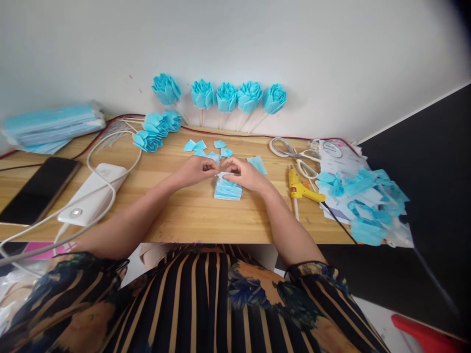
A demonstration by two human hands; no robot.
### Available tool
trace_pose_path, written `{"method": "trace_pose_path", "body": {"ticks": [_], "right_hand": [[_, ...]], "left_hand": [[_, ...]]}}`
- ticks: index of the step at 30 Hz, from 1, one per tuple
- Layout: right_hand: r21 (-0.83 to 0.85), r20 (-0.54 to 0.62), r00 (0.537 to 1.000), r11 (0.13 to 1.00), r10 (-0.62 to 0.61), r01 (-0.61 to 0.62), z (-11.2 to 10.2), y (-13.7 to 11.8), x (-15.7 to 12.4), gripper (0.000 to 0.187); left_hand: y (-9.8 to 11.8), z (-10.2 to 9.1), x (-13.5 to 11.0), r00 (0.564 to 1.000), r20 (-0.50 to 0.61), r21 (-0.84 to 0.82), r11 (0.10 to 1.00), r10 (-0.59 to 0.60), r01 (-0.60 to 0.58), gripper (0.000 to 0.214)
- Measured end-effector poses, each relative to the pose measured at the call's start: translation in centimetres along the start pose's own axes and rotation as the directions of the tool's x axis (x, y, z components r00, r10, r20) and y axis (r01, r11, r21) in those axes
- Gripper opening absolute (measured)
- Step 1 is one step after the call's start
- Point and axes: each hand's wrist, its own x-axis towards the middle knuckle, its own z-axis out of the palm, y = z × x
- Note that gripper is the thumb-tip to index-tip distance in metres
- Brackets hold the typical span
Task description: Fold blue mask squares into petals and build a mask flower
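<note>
My left hand (196, 170) and my right hand (245, 172) meet over the middle of the table, both with fingers pinched. Whatever thin piece lies between the fingertips is too small to make out. Just below them sits a stack of blue-and-white fabric squares (228, 190); the right fingers are at its upper edge. Beyond the hands lie several loose blue squares (220, 144), and one more blue piece (257, 164) is right of my right hand. Several blue fabric flowers (226, 97) on sticks lean against the wall.
More blue flowers (156, 130) lie at the back left, near a stack of face masks (55, 126). A phone (40, 190) and a white power bank (93, 193) with looping cables are left. At right are a yellow glue gun (303, 190), scissors (308, 162), tape (280, 147) and blue scraps (375, 208).
</note>
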Motion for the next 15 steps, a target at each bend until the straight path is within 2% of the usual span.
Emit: {"method": "trace_pose_path", "body": {"ticks": [2,6,10,15], "right_hand": [[0.004,-0.011,1.0,1.0,-0.012,0.012,0.1,0.0,0.1,0.033],[-0.032,-0.047,0.998,0.998,-0.047,0.045,0.0,-0.4,0.2,0.018],[-0.073,-0.065,0.996,0.995,-0.066,0.061,-0.2,-0.9,0.1,0.011],[-0.04,-0.085,0.991,0.994,-0.103,0.1,-0.3,-1.2,-0.2,0.007]], "left_hand": [[0.1,0.0,0.0,1.0,-0.011,0.02,1.0,0.009,-0.009,0.021],[0.0,-0.3,0.1,1.0,-0.028,0.049,0.999,0.009,-0.008,0.02],[0.0,-0.5,0.2,1.0,-0.028,-0.003,1.0,0.002,-0.002,0.02],[-0.1,-0.7,0.3,1.0,-0.027,-0.031,1.0,0.001,-0.002,0.022]]}}
